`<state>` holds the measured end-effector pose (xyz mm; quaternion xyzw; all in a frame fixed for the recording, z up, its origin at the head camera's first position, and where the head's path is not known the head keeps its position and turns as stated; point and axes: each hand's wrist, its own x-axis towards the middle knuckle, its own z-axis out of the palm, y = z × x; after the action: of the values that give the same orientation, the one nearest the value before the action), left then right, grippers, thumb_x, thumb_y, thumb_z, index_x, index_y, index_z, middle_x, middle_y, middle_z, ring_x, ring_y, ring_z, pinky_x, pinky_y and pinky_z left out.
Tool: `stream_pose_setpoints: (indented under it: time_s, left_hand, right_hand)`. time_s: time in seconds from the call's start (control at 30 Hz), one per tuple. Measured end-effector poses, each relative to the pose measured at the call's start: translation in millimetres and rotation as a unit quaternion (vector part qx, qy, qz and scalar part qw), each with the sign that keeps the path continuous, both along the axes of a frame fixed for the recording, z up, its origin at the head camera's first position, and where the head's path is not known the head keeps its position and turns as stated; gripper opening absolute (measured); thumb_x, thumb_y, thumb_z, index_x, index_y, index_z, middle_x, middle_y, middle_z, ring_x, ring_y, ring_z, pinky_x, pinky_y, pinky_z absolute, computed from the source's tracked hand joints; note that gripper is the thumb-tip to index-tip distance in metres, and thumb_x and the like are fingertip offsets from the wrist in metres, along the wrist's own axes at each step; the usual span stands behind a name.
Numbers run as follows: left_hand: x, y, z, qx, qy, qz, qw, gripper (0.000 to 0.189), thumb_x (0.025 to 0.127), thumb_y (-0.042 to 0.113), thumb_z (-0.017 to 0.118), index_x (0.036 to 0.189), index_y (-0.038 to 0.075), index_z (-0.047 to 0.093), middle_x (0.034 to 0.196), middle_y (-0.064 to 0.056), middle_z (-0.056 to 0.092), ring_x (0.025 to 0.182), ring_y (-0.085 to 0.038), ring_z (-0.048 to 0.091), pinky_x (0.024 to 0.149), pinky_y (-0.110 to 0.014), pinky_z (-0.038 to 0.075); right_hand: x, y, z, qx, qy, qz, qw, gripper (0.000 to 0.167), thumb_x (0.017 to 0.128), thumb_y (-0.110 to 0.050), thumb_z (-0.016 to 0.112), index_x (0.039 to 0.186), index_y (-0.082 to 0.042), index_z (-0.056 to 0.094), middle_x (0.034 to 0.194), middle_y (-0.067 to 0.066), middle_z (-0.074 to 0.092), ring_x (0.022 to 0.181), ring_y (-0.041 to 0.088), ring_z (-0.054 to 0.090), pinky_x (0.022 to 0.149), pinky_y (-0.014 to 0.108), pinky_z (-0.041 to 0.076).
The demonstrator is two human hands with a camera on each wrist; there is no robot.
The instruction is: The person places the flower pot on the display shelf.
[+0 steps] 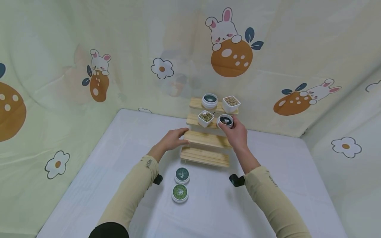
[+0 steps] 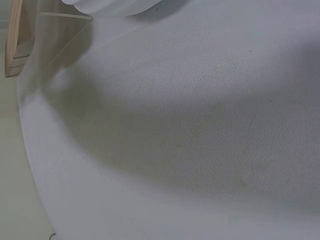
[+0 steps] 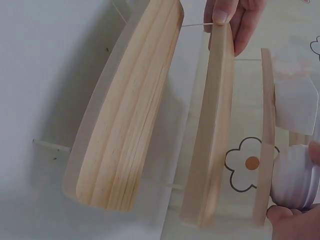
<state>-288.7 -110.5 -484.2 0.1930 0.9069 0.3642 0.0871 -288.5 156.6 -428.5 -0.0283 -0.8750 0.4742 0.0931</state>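
Observation:
A tiered wooden rack (image 1: 205, 156) stands on the table, its narrow boards stepping upward toward the back. My left hand (image 1: 172, 139) pinches the left end of the second board (image 1: 208, 138) from the front, thumb on one side and fingers on the other. On the tier above, my right hand (image 1: 239, 135) holds a round white jar (image 1: 225, 121) with a dark top by its side; the right wrist view shows the jar (image 3: 295, 177) at the board's edge. Left of it sits a square white dish (image 1: 205, 119) of greenish bits.
The top tier bears another round dark-topped jar (image 1: 209, 101) and a square dish (image 1: 231, 104) of tan bits. In front of the rack, a dark green-topped jar (image 1: 182, 175) and a light green-topped jar (image 1: 180, 193) stand on the white cloth (image 1: 208, 211). A patterned curtain (image 1: 178, 33) hangs behind.

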Motion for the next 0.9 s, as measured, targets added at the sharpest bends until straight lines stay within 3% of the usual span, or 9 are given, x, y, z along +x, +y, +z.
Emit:
stream_pose_setpoints:
  time_s: [0.17,0.27,0.4,0.53,0.63,0.9]
  left_hand:
    - [-0.2,0.2,-0.7,0.000,0.000,0.001,1.0000,0.069,0.091,0.032,0.071,0.146,0.001,0.042,0.147,-0.015,0.046,0.134,-0.028,0.046,0.112,-0.036,0.038]
    - [0.0,0.4,-0.6,0.000,0.001,0.000,1.0000,0.069,0.091,0.032,0.071,0.146,0.001,0.042,0.147,-0.016,0.046,0.134,-0.028,0.046,0.112,-0.036,0.038]
    - [0.5,0.5,-0.6,-0.001,0.000,0.002,1.0000,0.069,0.091,0.032,0.071,0.146,0.001,0.043,0.147,-0.016,0.047,0.134,-0.028,0.046,0.112,-0.036,0.038]
    - [0.8,0.8,-0.6,0.000,-0.002,0.003,1.0000,0.069,0.091,0.031,0.071,0.146,0.001,0.043,0.147,-0.016,0.046,0.134,-0.028,0.046,0.112,-0.036,0.038]
    - [0.9,1.1,-0.5,-0.003,-0.003,0.002,1.0000,0.068,0.091,0.031,0.070,0.146,0.001,0.042,0.147,-0.016,0.046,0.134,-0.028,0.046,0.112,-0.035,0.038]
    - [1.2,1.0,0.8,0.002,-0.008,0.006,0.9999,0.068,0.092,0.031,0.070,0.146,0.001,0.042,0.148,-0.016,0.045,0.135,-0.029,0.045,0.113,-0.036,0.037]
  right_hand:
    - [1.1,0.3,0.1,0.017,0.016,0.001,0.9997,0.055,0.085,-0.034,0.075,0.132,-0.010,0.058,0.113,0.015,0.067,0.099,0.026,0.057,0.089,0.040,0.045]
    - [4.0,1.5,0.1,0.018,0.019,0.002,0.9997,0.049,0.085,-0.036,0.075,0.124,-0.010,0.060,0.110,0.013,0.067,0.095,0.024,0.055,0.084,0.038,0.044]
    - [11.3,3.6,-0.6,0.016,0.015,0.008,0.9997,0.056,0.086,-0.036,0.075,0.131,-0.009,0.056,0.128,0.013,0.063,0.114,0.024,0.057,0.098,0.039,0.046]
    - [21.2,5.9,-3.0,0.008,0.001,0.023,0.9997,0.076,0.089,-0.035,0.072,0.149,-0.001,0.038,0.147,0.016,0.044,0.135,0.027,0.044,0.112,0.038,0.038]
    - [28.1,7.0,-4.9,-0.002,-0.005,0.032,0.9995,0.081,0.091,-0.034,0.070,0.152,0.002,0.028,0.151,0.017,0.035,0.138,0.029,0.039,0.113,0.036,0.036]
    - [40.2,8.7,-11.3,-0.026,-0.002,0.042,0.9988,0.078,0.092,-0.031,0.068,0.153,-0.002,0.028,0.153,0.016,0.033,0.138,0.028,0.039,0.112,0.033,0.037]
